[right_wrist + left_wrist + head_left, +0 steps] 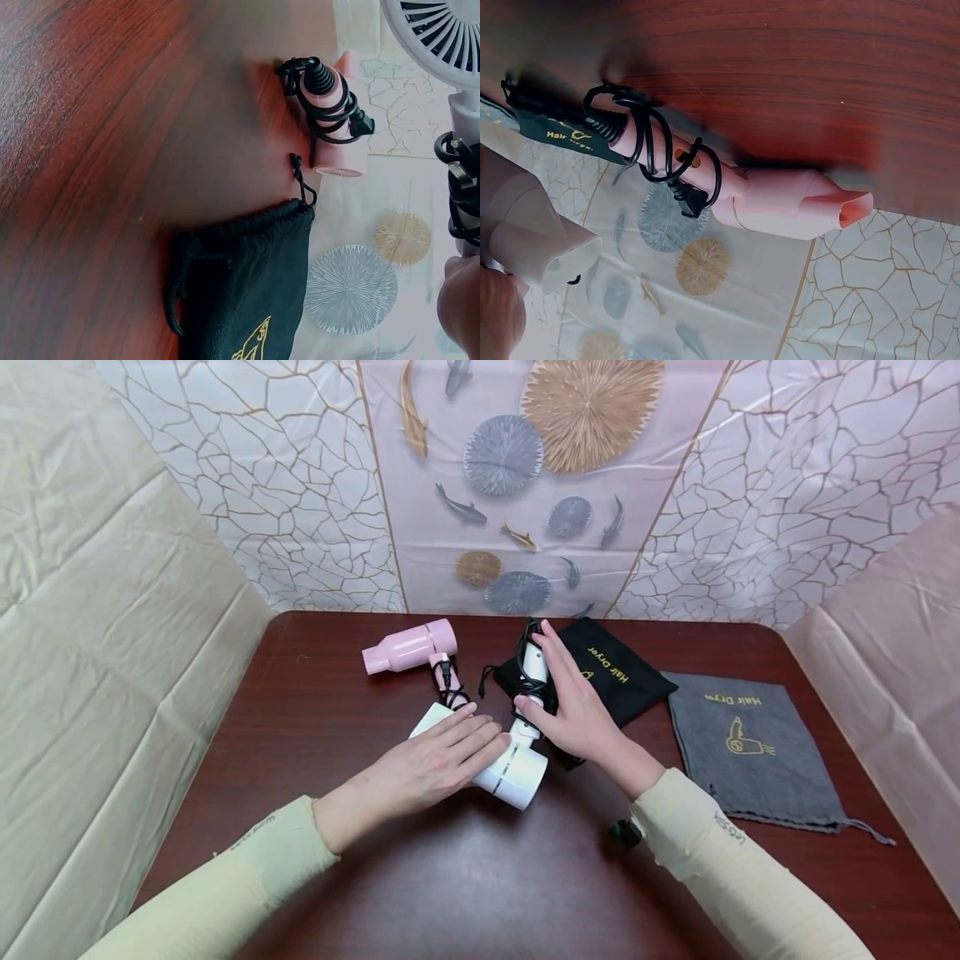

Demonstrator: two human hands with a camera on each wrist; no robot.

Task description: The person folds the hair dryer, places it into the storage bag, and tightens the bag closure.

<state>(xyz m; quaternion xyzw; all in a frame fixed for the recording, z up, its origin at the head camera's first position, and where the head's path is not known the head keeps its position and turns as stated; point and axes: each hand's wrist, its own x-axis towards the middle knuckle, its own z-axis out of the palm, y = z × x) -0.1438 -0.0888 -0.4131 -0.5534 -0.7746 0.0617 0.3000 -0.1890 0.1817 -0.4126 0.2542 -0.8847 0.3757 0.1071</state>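
A white hair dryer (525, 777) is between my two hands, above the table, its black cord wound around the handle. My left hand (442, 764) lies over the barrel, fingers across the top, and grips it. My right hand (577, 714) holds the corded handle, thumb on the near part and fingers toward the far end. In the right wrist view the round intake grille (442, 37) shows at the upper right; the left wrist view catches the nozzle (570, 255). Just beyond my left hand, a pink hair dryer (408, 649) lies with its own cord wrapped around its handle.
Behind my right hand lies a black drawstring bag (637, 689) printed "Hair Dryer". To its right, a grey drawstring bag (750, 785) rests flat with its cord toward the table's right edge. A patterned cloth (300, 468) hangs behind the dark wooden table (480, 877).
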